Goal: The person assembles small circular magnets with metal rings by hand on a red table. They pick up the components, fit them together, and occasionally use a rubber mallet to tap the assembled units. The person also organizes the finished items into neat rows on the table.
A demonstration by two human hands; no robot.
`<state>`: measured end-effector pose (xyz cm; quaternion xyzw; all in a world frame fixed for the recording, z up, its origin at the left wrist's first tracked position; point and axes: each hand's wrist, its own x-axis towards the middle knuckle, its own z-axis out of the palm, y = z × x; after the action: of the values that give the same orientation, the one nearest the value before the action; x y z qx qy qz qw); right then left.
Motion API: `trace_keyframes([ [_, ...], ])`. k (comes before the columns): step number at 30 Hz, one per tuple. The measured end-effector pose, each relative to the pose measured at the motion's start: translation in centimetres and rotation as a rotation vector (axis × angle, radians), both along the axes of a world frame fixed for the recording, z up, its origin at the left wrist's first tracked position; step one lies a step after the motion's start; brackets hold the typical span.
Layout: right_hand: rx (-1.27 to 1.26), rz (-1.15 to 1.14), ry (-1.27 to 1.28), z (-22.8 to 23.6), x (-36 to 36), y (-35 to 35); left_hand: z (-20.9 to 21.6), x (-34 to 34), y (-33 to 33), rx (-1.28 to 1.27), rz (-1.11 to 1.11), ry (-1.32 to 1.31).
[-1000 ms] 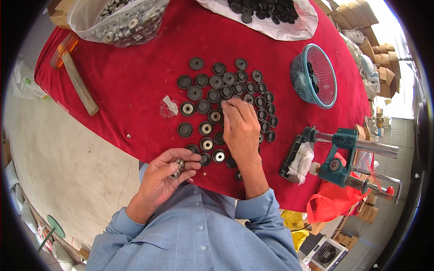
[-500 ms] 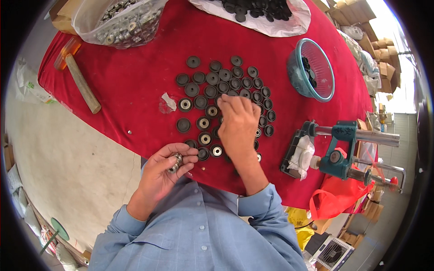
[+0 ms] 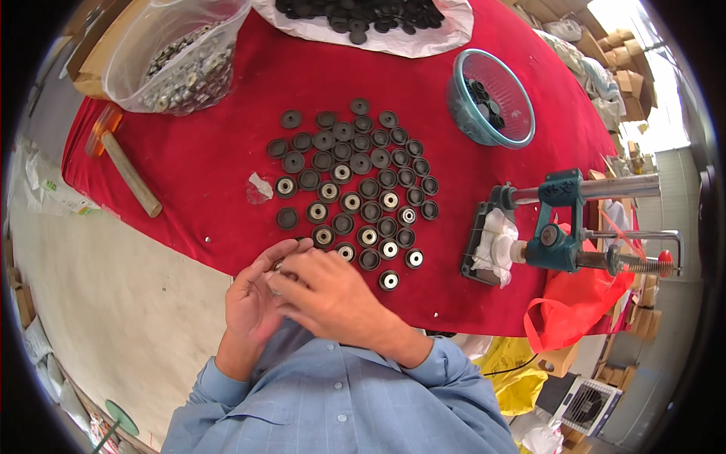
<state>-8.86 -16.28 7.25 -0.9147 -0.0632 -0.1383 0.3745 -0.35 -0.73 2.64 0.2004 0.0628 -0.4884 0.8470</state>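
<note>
Close to the table's front edge, my left hand (image 3: 251,303) is cupped palm up, holding several small metal ball bearings, mostly covered by fingers. My right hand (image 3: 333,299) lies over it, fingertips closed at the bearings; exactly what they pinch is partly hidden. Beyond both hands, many round black caps (image 3: 323,140) are spread over the red cloth. Shiny ball bearings (image 3: 389,280) sit inside several of the nearer caps, while the far ones hold none.
A teal hand press (image 3: 556,227) stands at the right, with a blue plastic basket (image 3: 522,142) of black caps behind it. At the far left are a clear bag (image 3: 125,83) of bearings and a hammer (image 3: 132,174). More caps lie on a white sack (image 3: 454,34) at the back.
My right hand has come back from the caps to my left hand, its fingers now at the bearings there. More caps have come into sight, a few now with bearings. The view has shifted slightly.
</note>
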Motion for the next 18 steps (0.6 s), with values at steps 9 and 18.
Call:
trace_keyframes([
  [9,0.007,-0.049,0.002,-1.4,-0.3,1.0,0.8,-0.7,-0.3,0.044,-0.013,-0.153],
  [18,0.097,-0.426,-0.256,0.2,1.5,-6.8,1.8,0.1,-0.3,0.175,-0.083,-0.197],
])
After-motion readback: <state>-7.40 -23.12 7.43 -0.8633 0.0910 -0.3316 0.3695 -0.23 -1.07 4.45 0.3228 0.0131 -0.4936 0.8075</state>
